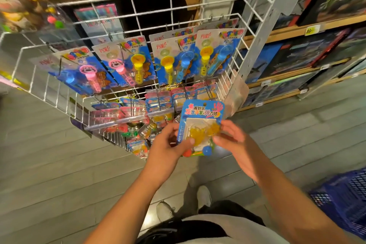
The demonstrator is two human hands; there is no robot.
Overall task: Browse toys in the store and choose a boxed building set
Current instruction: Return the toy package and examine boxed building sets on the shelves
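Standing on grey plank flooring (59,164) beside a white wire rack (138,31), left hand (168,144) and right hand (231,138) pinch a blister-carded toy (200,125), its long axis upright, header pointing away from both grips.

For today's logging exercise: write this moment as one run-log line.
phase: browsing | left hand: holds blister pack | right hand: holds blister pack | boxed set: not chosen

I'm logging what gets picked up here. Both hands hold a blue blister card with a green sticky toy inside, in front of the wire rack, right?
Not quite: the toy inside is yellow, not green. The head view shows the left hand and right hand holding the blue blister card in front of the wire rack.
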